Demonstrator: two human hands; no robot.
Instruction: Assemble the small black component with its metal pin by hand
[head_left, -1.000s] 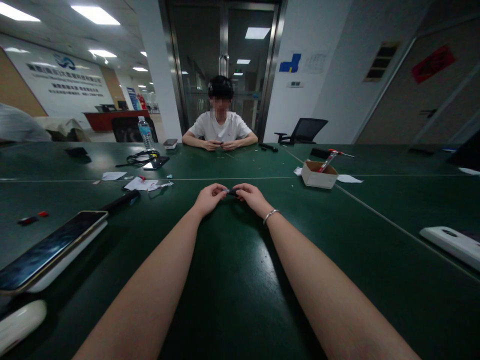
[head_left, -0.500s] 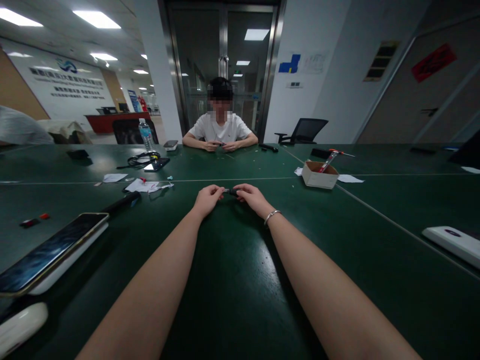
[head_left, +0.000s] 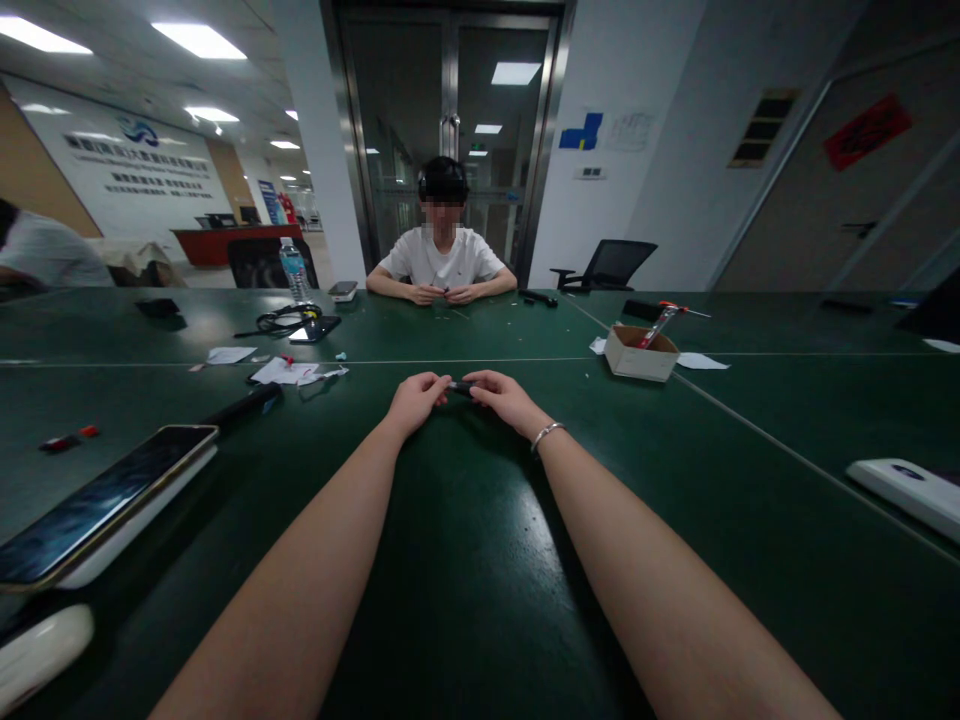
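Note:
My left hand (head_left: 417, 398) and my right hand (head_left: 504, 396) meet over the dark green table (head_left: 480, 560), both arms stretched forward. Between their fingertips is a small dark object (head_left: 460, 385) with a pale end, pinched from both sides. It is too small to name. My right wrist wears a thin silver bracelet (head_left: 545, 433). Both hands rest low, close to the table surface.
A phone (head_left: 97, 500) lies on a white block at near left, a white device (head_left: 904, 490) at right. A small cardboard box (head_left: 640, 352) with a red-handled tool stands at the back right. Papers (head_left: 289, 371), cables and a bottle (head_left: 292, 270) lie at left. A person sits opposite.
My hands stay almost still on the small object; the fingers shift only slightly. The view has tilted a little.

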